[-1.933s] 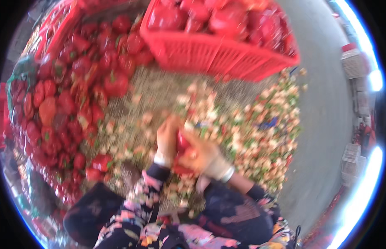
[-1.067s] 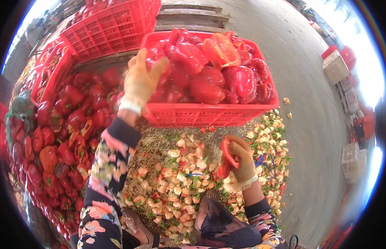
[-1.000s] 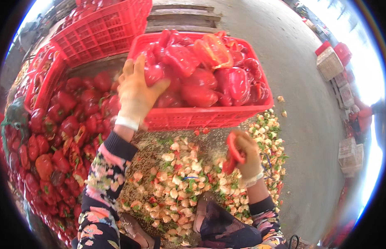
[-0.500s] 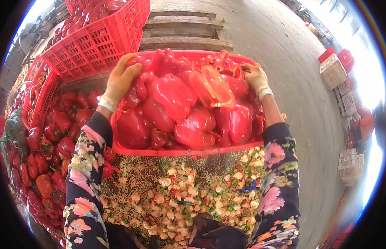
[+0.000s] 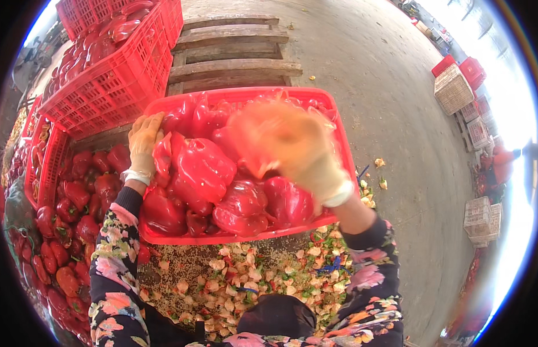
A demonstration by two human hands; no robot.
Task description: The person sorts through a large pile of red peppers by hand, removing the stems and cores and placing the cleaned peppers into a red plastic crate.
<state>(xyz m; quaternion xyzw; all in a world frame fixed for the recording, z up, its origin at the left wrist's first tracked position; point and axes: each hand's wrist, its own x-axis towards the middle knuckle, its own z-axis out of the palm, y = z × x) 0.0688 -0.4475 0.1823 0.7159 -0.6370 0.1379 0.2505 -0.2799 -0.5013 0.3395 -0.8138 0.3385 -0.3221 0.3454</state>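
In front of me a red plastic crate (image 5: pixel 240 236) is heaped with red bell peppers (image 5: pixel 202 170), many cut open and glossy. My left hand (image 5: pixel 145 143), in a pale glove, holds the crate's left rim, its fingers bent over the edge. Over the right part of the heap is my gloved right hand (image 5: pixel 303 147), smeared by motion. Beneath its fingers the peppers are blurred too, so I cannot make out whether it grips one.
Whole red peppers (image 5: pixel 78 194) are piled on the left. Behind them stands a tall red crate (image 5: pixel 104 95) of peppers. A wooden pallet (image 5: pixel 234 69) lies beyond my crate. Pepper cores and seeds (image 5: pixel 223 283) litter the ground before me. Pale baskets (image 5: pixel 454 89) stand far right.
My right hand has left the crate's right rim and moved inward over the peppers. The orange-red cut piece on top is no longer distinct. The crate appears lower and farther left in view.
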